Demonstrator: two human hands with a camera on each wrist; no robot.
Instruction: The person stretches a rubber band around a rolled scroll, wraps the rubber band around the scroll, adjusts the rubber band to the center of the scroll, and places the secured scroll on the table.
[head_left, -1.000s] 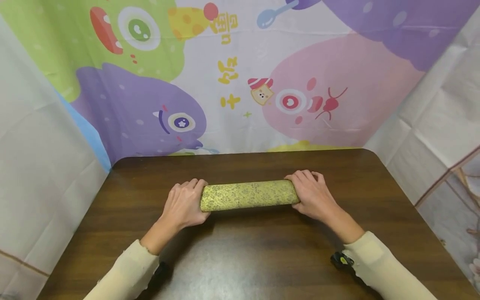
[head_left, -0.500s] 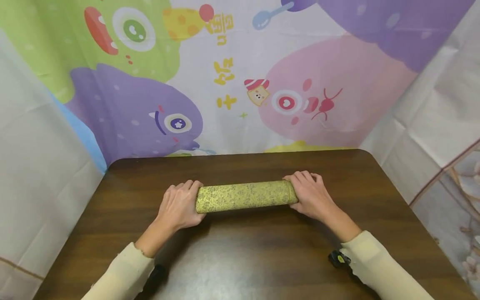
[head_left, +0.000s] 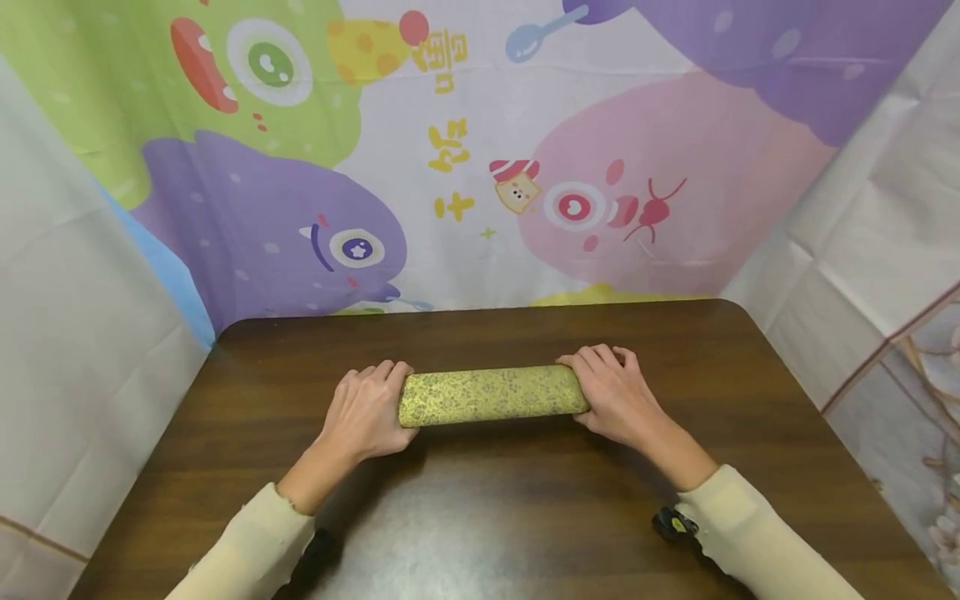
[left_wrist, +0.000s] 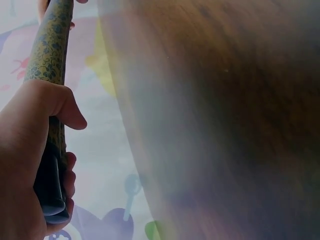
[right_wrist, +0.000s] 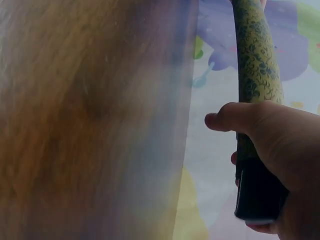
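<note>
A long, narrow box (head_left: 493, 395) with rounded edges is held crosswise above the brown table, its yellow-green top printed with a dark floral pattern. My left hand (head_left: 367, 411) grips its left end, and my right hand (head_left: 617, 396) grips the opposite end. In the left wrist view, the thumb of my left hand (left_wrist: 35, 120) lies along the near side and fingertips wrap underneath, by a black end (left_wrist: 50, 185). Likewise in the right wrist view, my right hand (right_wrist: 280, 135) curls round the box near another black end (right_wrist: 257, 192). The palms hide parts of both ends.
The dark wood table (head_left: 465, 517) spreads below with rounded far corners. Behind it hangs a cartoon-printed curtain (head_left: 450, 250), with pale sheets at the left (head_left: 90, 333) and right (head_left: 847, 250). A small black device (head_left: 675, 523) sits at my right cuff.
Both hands keep their hold on the box. They stand slightly closer together than half a second ago, the right hand a little farther left. The head view has shifted slightly.
</note>
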